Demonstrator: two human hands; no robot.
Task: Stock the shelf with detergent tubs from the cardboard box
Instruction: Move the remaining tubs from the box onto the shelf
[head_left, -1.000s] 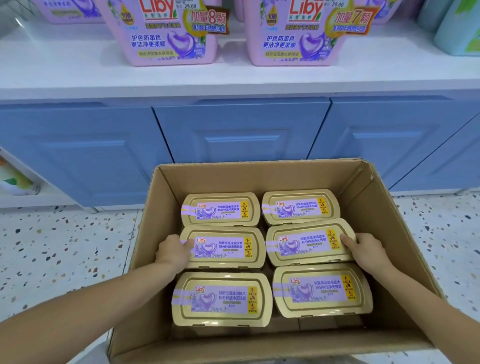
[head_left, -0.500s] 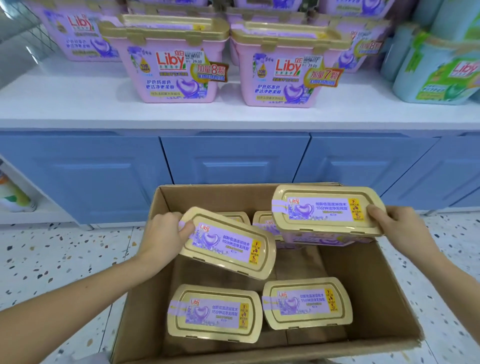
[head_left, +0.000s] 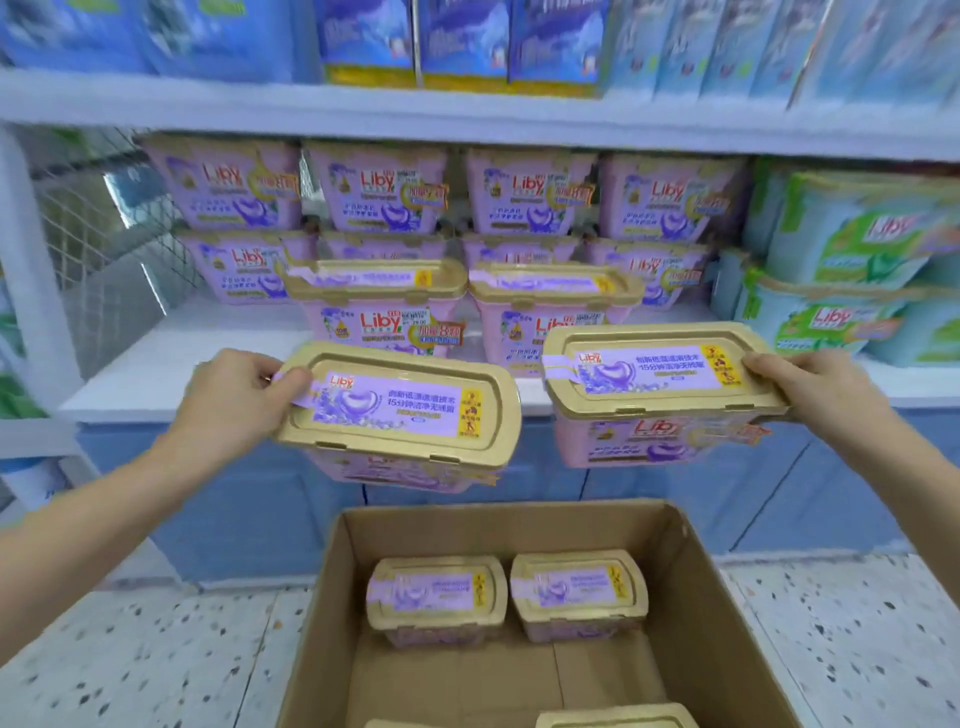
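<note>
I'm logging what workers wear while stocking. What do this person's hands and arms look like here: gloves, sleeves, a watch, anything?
Both are bare. The left hand and right hand wear no gloves, and no rings show. Both forearms are uncovered as far as the frame shows: no sleeve, cuff, watch or wristband in view. Anything worn higher up falls outside the picture.

I see the white shelf (head_left: 218, 343) carrying pink detergent tubs (head_left: 382, 317) with gold lids, stacked two high at the back, two more standing in front; green-labelled tubs (head_left: 831, 312) sit at its right end; below, the speckled floor (head_left: 156, 654) bears the open cardboard box (head_left: 691, 587).
</note>
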